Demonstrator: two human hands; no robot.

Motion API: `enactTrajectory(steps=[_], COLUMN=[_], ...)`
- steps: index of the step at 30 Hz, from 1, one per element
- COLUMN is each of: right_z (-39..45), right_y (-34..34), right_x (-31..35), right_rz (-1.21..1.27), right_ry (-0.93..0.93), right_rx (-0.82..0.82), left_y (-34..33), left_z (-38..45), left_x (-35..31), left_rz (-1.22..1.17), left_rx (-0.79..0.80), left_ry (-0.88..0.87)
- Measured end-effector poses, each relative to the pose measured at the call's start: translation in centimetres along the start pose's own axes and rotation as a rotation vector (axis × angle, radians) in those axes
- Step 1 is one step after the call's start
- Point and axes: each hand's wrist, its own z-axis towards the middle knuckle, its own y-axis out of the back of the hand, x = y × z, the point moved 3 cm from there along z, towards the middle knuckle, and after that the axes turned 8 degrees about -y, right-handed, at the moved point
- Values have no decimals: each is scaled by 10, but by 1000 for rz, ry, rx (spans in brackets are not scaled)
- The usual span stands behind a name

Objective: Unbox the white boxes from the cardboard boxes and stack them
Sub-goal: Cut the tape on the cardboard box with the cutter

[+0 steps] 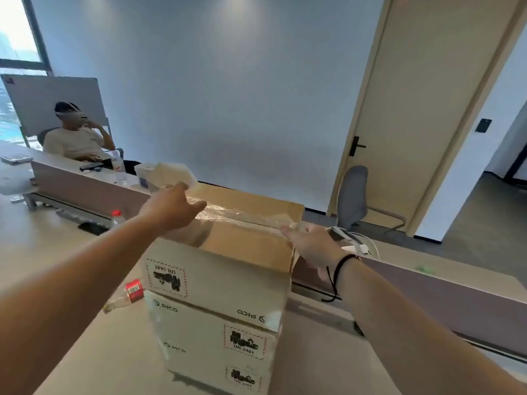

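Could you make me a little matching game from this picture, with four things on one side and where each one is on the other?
Things:
1. left hand
2. right hand
3. red-capped bottle
4. grey chair

Places:
A. beside the door
B. on the desk, left of the cardboard boxes
C. at the right end of the clear tape
D. on the far left part of the top cardboard box

Pairs: 1-D, 2-C, 3-B, 4-A

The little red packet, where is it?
In the head view, the little red packet lies on the desk, left of the stacked cardboard boxes and just under the left forearm.
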Motion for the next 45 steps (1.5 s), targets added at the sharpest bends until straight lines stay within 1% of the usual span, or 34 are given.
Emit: enactTrajectory(steps=[2, 4, 6, 9, 12, 15, 20, 25, 28, 34, 38, 41, 45], right_z=[19, 39, 48, 53, 51, 49, 45, 32, 13, -38, -80, -111, -156], right_y=[-13, -23, -31, -35, -35, -36, -37, -27, -12, 40, 90, 130, 178], right_x=[2, -1, -4, -3, -2, -2, -2, -9, -22, -74, -117, -157, -215], right_rz=[42, 115, 174, 255, 326, 368, 373, 387, 402, 418, 428, 431, 446], right_ry=[-83, -104, -155, -206, -222, -233, -258, -246, -222, -231, -218, -213, -203], right_rx=[-23, -15, -38, -40, -22, -3, 11, -23, -53, -129, -190, -230, -301], left_y=[-3, -11, -20, -24, -24, -26, -20, -12, -13, -30, -48, -62, -84], left_z=[17, 28, 36, 48, 51, 48, 39, 26, 13, -26, -65, -101, -158], left_x=[23, 36, 41, 46, 48, 47, 38, 20, -1, -63, -119, -166, -230], left_rz=[-17, -38, -64, -79, -77, -51, 31, 93, 132, 87, 67, -5, -50], left_rx=[83, 204, 288, 337, 352, 322, 318, 291, 287, 270, 261, 247, 260], left_ry=[72, 124, 130, 132, 123, 95, 44, -28, -73, -150, -200, -227, -225])
